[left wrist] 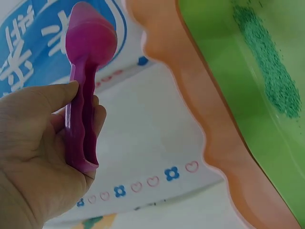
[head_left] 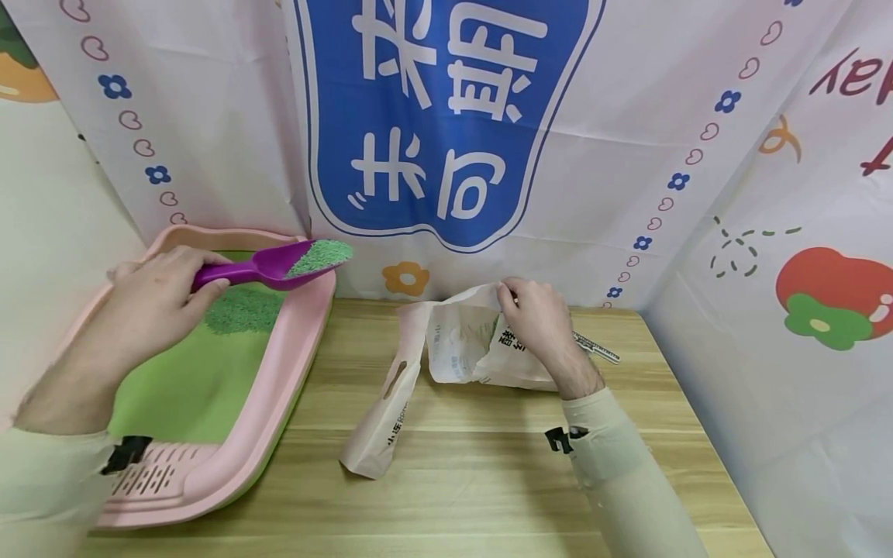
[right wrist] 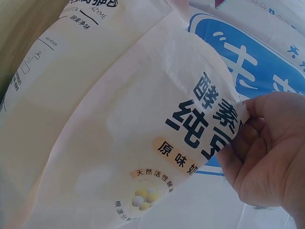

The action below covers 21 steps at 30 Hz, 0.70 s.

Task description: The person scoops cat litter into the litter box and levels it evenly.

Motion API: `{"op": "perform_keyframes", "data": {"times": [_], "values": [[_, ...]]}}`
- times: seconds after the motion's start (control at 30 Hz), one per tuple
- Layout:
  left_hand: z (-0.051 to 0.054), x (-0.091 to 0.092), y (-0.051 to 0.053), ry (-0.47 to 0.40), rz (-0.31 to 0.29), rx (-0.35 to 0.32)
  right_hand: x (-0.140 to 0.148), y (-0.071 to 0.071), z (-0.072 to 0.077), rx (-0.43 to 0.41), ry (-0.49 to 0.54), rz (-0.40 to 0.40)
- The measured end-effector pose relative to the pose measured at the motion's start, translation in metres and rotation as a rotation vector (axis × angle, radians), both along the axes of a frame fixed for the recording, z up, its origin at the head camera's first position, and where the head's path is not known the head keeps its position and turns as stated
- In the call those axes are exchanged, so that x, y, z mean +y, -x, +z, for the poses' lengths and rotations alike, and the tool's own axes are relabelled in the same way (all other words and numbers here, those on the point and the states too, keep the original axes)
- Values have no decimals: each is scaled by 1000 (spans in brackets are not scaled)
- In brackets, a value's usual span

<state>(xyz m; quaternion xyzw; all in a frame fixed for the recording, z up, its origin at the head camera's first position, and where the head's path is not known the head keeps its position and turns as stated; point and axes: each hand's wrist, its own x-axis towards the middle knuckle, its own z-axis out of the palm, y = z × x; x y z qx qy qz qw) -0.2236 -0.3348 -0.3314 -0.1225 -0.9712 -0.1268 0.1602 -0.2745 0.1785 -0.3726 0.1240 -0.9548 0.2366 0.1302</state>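
In the head view my left hand (head_left: 156, 298) grips the handle of a purple scoop (head_left: 268, 267) heaped with green pellets (head_left: 321, 257). The scoop is held above the right rim of a pink litter box (head_left: 300, 310). From the left wrist view, my fingers wrap the scoop's handle (left wrist: 78, 124) and its underside faces the camera. My right hand (head_left: 537, 318) pinches the edge of an opened, printed white bag (head_left: 456, 341). That pinch shows close up in the right wrist view, where the bag's printed front (right wrist: 124, 124) fills much of the picture. The bag's contents are mostly hidden.
More green pellets (head_left: 240, 311) lie on the box's green floor. The bag's torn handle flap (head_left: 380, 434) hangs across the wooden table (head_left: 460, 473). Partly behind the right hand, a flat grey-white item (head_left: 598, 349) lies on the table. Printed cloth walls (head_left: 663, 256) stand around.
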Motion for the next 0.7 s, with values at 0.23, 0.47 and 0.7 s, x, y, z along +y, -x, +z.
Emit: {"op": "perform_keyframes", "data": {"times": [0.23, 0.47, 0.7], "values": [[-1, -25, 1, -13, 24, -20, 0, 0, 0, 5, -5, -1], [-5, -49, 1, -21, 65, -35, 0, 0, 0, 3, -7, -1], [-11, -71, 1, -9, 101, -90, 0, 1, 0, -1, -3, 1]]}}
